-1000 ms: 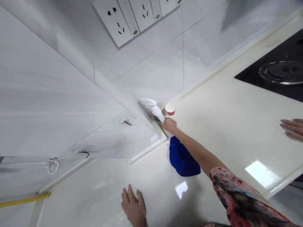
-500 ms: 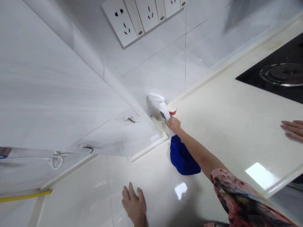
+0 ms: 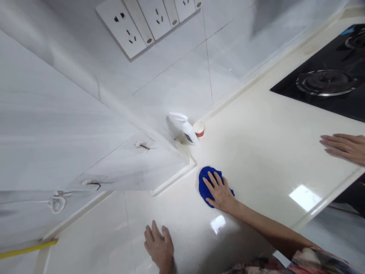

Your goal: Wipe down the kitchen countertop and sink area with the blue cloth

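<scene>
A bunched blue cloth [image 3: 204, 186] lies on the pale countertop by the wall corner. My right hand [image 3: 221, 192] rests on top of it, fingers spread and pressing rather than wrapped round it. To the left, my left hand [image 3: 159, 243] lies on the counter with its fingers apart and nothing in them. A white spray bottle [image 3: 186, 129] leans in the corner, clear of both hands. Beside the bottle sits a small red and white cup [image 3: 199, 129].
Another person's hand [image 3: 345, 146] lies on the counter at the right, below the black gas hob [image 3: 313, 99]. Sockets [image 3: 128, 30] are on the back wall. A jutting wall panel [image 3: 171, 167] with hooks stands left, and a yellow strip [image 3: 28, 249] is further left.
My right hand has let go of the spray bottle in the corner and come back onto the blue cloth, which is flatter now. The camera view has shifted slightly.
</scene>
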Tool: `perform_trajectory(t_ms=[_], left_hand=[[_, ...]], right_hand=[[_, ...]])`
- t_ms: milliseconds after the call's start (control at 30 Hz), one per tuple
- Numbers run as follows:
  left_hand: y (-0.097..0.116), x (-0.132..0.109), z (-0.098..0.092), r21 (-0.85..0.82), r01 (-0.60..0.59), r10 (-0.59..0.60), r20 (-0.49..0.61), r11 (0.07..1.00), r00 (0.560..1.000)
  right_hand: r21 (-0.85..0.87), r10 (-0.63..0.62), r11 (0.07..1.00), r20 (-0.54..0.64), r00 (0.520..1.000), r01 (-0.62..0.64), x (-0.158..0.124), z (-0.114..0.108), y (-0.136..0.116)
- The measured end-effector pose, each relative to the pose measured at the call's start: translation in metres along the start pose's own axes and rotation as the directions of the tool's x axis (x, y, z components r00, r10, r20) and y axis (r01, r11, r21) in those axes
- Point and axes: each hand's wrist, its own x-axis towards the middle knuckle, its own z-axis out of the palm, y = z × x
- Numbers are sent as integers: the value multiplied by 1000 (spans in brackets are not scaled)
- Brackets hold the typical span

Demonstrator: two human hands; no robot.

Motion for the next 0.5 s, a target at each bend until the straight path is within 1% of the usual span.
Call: perform_trajectory(t_ms=[67,133,200,267,333,400,467,500], left_hand=[[0,1,0,-2,-11,11,0,1000,1000],[0,1,-1,-9,-11,11,8,1000,1000],[0,1,-2,-17,5,-5,19,1000,1000],[0,0,-2,-23,16,-16,24,1000,1000],[0,0,-2,-29,15,-14,21,999,1000],[0,0,-2,-36,11,-10,23,999,1000],[-2,0,-2,-40,10,-9,30,999,1000],[-2,0,-2,-40,8,-7,31,999,999]], right_hand=[[-23,37,999,68,997,-36,8,-2,-7],[41,70,996,89,994,-74,24,-3,-7],[221,91,970,47,995,-99,40,-4,-1],[445,164,885,-23,986,-137,56,-9,9],[625,301,758,-86,950,-184,73,-17,17],[739,446,644,-150,882,-200,96,-27,18],[806,530,571,-215,820,-158,127,-34,10],[823,543,553,-243,804,-125,146,-35,4]])
